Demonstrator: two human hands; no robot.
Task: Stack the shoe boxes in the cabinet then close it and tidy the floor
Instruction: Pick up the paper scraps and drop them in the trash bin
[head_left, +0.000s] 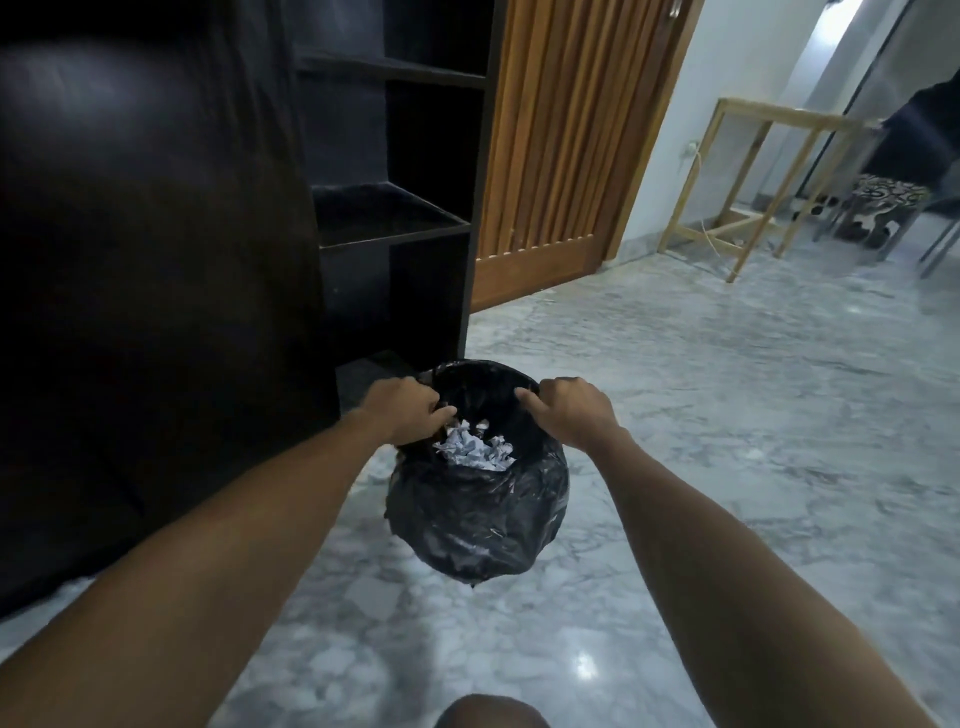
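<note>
Gripping the rim of the black bag (475, 512) at six o'clock, left hand (410, 410) and right hand (571, 413) held crumpled paper (475, 451) inside; floor tidying seemed underway; tying the bag likely came next.

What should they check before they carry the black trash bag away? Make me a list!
1. Left hand grips the bag's rim: ok.
2. Right hand grips the opposite rim: ok.
3. Crumpled paper sits inside the black trash bag, none spilling over: ok.
4. Bag bottom free of holes: cannot tell, its underside is hidden.
5. Marble floor to the right free of scraps to trip on: ok in the part that shows.
6. Cabinet closed: not ok, its shelves stand open, and no shoe boxes show on them.
</note>
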